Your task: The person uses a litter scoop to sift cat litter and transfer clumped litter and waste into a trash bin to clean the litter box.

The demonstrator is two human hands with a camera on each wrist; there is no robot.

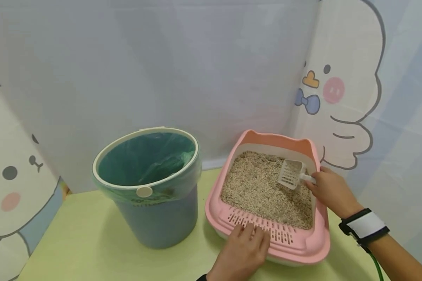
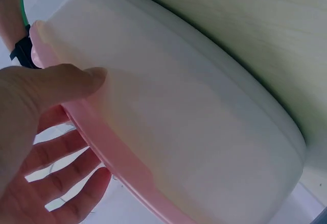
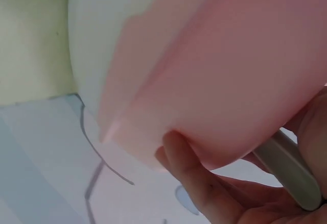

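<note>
A pink-rimmed litter box (image 1: 214, 203) holds tan granular litter (image 1: 263, 183). At its front, my left hand (image 1: 244, 249) grips the slotted pink edge. The left wrist view shows the thumb (image 2: 76, 83) against the pale outer wall and the fingers over the pink rim. My right hand (image 1: 332, 191) holds a white slotted litter scoop (image 1: 291, 174) by its handle at the box's right side. The scoop's head is over the litter; whether it touches is unclear. In the right wrist view, the grey-looking handle (image 3: 288, 170) lies in the palm while fingertips touch the pink side.
Left of the box stands a blue-grey bin (image 1: 161, 226) with a pale rim and a green bag lining it. Both sit on a yellow-green tabletop (image 1: 81, 242). A cloth backdrop (image 1: 214, 70) with cartoon animals hangs close behind and on both sides.
</note>
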